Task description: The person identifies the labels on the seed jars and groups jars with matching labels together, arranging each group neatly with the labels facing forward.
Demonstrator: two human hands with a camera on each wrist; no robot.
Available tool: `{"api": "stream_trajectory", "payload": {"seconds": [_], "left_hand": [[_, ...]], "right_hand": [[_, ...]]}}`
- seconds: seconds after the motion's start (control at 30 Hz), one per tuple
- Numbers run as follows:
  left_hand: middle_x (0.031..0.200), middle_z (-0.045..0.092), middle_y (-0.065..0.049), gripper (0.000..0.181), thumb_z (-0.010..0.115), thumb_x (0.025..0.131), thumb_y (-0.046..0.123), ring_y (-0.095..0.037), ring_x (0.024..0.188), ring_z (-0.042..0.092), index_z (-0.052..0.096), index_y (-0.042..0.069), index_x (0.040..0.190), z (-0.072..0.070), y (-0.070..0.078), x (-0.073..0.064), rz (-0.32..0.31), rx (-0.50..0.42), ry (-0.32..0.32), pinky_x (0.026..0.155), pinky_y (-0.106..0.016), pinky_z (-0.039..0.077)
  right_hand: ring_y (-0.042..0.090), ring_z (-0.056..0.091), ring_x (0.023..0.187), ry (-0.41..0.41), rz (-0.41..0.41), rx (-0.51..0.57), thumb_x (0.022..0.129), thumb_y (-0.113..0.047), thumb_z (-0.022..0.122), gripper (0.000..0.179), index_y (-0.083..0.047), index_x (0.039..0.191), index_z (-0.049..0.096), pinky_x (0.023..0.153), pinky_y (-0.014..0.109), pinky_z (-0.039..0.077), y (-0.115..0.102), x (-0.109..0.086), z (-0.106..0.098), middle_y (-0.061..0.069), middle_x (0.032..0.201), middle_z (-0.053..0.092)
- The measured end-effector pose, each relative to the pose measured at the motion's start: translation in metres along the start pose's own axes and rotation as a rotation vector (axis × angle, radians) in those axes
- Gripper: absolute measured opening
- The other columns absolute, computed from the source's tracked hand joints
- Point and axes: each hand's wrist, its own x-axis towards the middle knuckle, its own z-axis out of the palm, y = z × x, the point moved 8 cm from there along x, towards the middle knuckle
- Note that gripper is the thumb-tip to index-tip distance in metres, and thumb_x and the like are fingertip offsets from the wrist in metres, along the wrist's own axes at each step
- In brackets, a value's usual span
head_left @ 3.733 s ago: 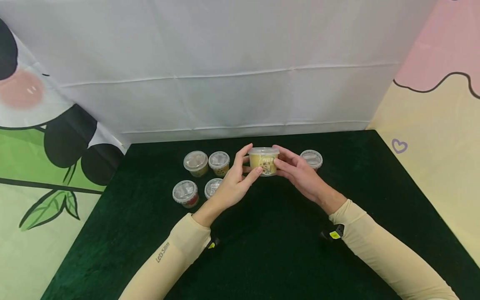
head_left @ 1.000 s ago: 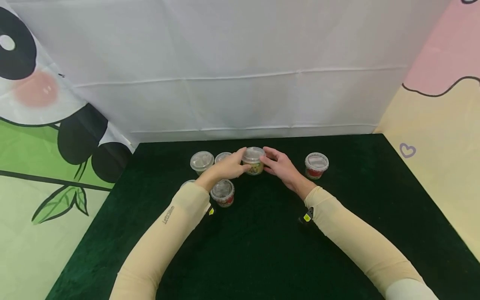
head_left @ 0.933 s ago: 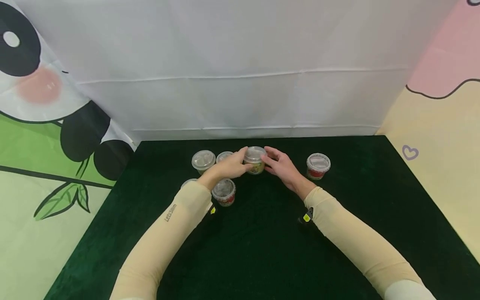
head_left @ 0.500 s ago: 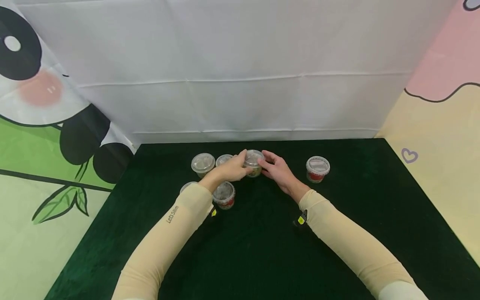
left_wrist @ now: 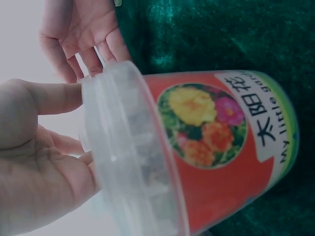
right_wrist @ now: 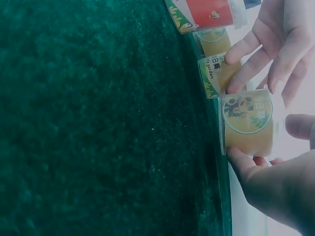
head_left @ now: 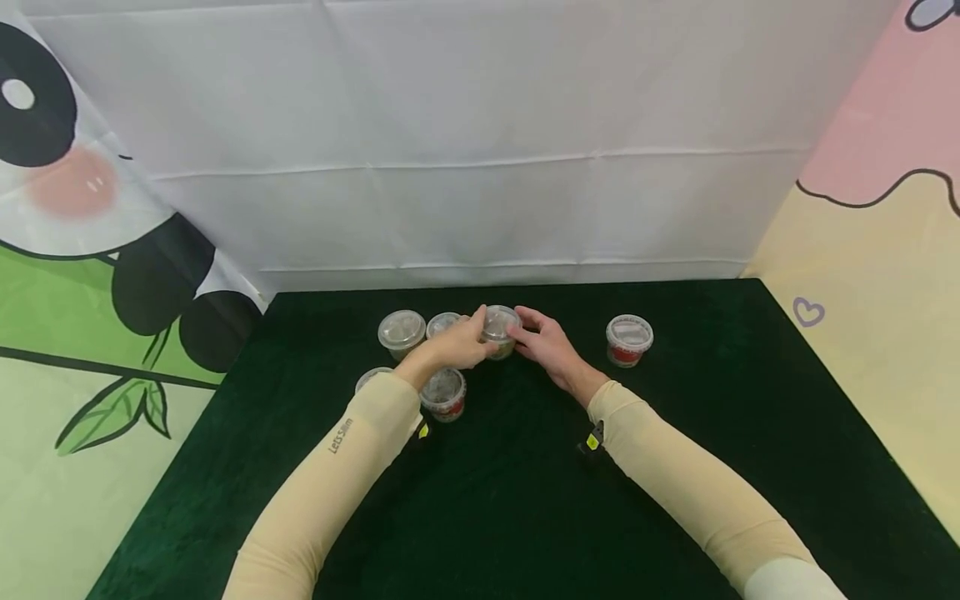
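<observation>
At the back middle of the table in the head view, both hands hold a lidded plastic tub [head_left: 501,329]. Its yellow sunflower label [right_wrist: 248,115] shows in the right wrist view. My left hand [head_left: 459,340] has thumb and fingers on its left side, my right hand [head_left: 546,340] on its right side. The tub stands upright, at table level. Left of it, partly behind the left hand, is a smaller lidded tub [head_left: 442,322]. A red-labelled tub with flower pictures [left_wrist: 211,132] fills the left wrist view, just under the left wrist.
Farther left stand another clear-lidded tub [head_left: 402,332] and one mostly hidden by the left forearm [head_left: 372,377]. A lone red-labelled tub [head_left: 629,340] stands right of the hands. Dark green cloth [head_left: 525,500] covers the table; a white curtain [head_left: 480,217] hangs behind.
Earlier the yellow tub was held up, label facing the head camera; it has since been lowered beside the group on the left. Over the last second both hands have barely moved with it.
</observation>
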Motion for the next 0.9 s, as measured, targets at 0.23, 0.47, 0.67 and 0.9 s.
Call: {"api": "stream_trajectory", "payload": {"seconds": [0.23, 0.47, 0.67, 0.9], "left_hand": [[0.160, 0.020, -0.030, 0.071, 0.051, 0.107, 0.020, -0.024, 0.083, 0.066, 0.009, -0.006, 0.159, 0.002, -0.002, 0.002, 0.011, 0.042, 0.019, 0.080, -0.035, 0.055], [0.141, 0.043, -0.027, 0.063, 0.054, 0.106, 0.018, -0.021, 0.080, 0.063, 0.025, -0.007, 0.156, -0.003, -0.001, 0.005, 0.023, 0.118, 0.039, 0.075, -0.033, 0.054], [0.141, 0.045, -0.025, 0.060, 0.054, 0.106, 0.019, -0.024, 0.092, 0.063, 0.029, -0.007, 0.154, -0.005, 0.004, 0.007, 0.021, 0.172, 0.030, 0.093, -0.041, 0.051], [0.152, 0.040, -0.027, 0.061, 0.053, 0.107, 0.020, -0.035, 0.128, 0.053, 0.028, -0.007, 0.155, -0.004, 0.002, 0.007, 0.018, 0.210, 0.026, 0.113, -0.048, 0.038]], "right_hand": [[0.033, 0.047, 0.135, 0.009, -0.017, -0.099, 0.105, -0.015, 0.056, 0.057, -0.004, 0.157, 0.034, 0.110, 0.043, 0.043, 0.007, -0.002, -0.001, 0.017, 0.151, 0.038], [0.032, 0.048, 0.134, 0.009, -0.006, -0.135, 0.105, -0.016, 0.056, 0.057, -0.006, 0.157, 0.034, 0.108, 0.042, 0.045, 0.006, -0.003, -0.002, 0.016, 0.151, 0.038], [0.034, 0.047, 0.135, -0.006, 0.019, -0.068, 0.106, -0.013, 0.055, 0.054, -0.009, 0.156, 0.036, 0.106, 0.047, 0.047, 0.007, -0.002, -0.003, 0.015, 0.152, 0.036], [0.034, 0.047, 0.135, 0.008, 0.058, -0.042, 0.105, -0.013, 0.055, 0.053, -0.010, 0.155, 0.038, 0.104, 0.048, 0.048, 0.012, -0.001, -0.002, 0.014, 0.151, 0.036]]}}
